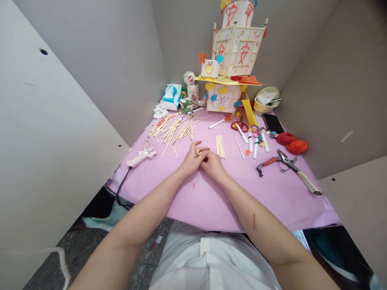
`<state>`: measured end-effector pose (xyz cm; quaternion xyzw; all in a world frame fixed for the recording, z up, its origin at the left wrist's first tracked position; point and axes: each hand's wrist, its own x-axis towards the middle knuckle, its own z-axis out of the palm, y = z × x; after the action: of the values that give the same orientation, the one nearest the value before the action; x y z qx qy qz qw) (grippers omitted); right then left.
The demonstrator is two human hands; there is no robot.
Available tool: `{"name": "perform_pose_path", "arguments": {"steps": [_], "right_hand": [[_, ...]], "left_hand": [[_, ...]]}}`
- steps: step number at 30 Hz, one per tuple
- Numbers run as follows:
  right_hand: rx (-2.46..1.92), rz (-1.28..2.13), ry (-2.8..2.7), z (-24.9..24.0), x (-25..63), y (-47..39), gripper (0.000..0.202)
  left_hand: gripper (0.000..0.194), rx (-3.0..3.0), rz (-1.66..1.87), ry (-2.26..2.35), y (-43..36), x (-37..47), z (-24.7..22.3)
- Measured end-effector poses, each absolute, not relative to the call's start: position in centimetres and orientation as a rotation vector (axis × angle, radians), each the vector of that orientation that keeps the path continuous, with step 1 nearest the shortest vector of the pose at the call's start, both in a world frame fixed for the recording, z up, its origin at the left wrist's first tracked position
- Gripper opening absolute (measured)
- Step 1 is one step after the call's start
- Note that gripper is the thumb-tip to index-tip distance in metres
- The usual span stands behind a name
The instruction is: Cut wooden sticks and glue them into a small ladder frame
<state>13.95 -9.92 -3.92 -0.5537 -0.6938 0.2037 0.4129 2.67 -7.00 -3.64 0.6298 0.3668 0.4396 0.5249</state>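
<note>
My left hand (192,160) and my right hand (215,166) meet over the middle of the table. Between them is a small bunch of pale wooden sticks (198,152); only the ends show past my left fingers. Both hands are closed around it, and my fingers hide most of its length. Just right of my hands, several sticks lie side by side in a neat row (220,146). One lone stick (240,148) rests farther right. Behind my left hand spreads a loose pile of similar sticks (173,129).
A paper-and-stick tower (223,98) stands at the back. A hot glue gun (142,156) with a cord lies left; pruning shears (287,165) lie right. Markers (255,148), red yarn balls (296,146), a phone (273,123) and a tissue pack (171,96) sit around the pink tablecloth (208,205).
</note>
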Motion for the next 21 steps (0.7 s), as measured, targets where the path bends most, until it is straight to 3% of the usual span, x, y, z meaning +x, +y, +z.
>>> {"name": "perform_pose_path", "arguments": {"steps": [8, 21], "right_hand": [[-1.385, 0.535, -1.784, -3.6, 14.0, -9.9, 0.017], [-1.311, 0.498, -1.997, -3.0, 14.8, -9.4, 0.021]], "left_hand": [[0.033, 1.803, 0.942, 1.004, -7.6, 0.5, -3.3], [0.035, 1.868, 0.926, 1.005, -7.8, 0.3, -3.2]]}}
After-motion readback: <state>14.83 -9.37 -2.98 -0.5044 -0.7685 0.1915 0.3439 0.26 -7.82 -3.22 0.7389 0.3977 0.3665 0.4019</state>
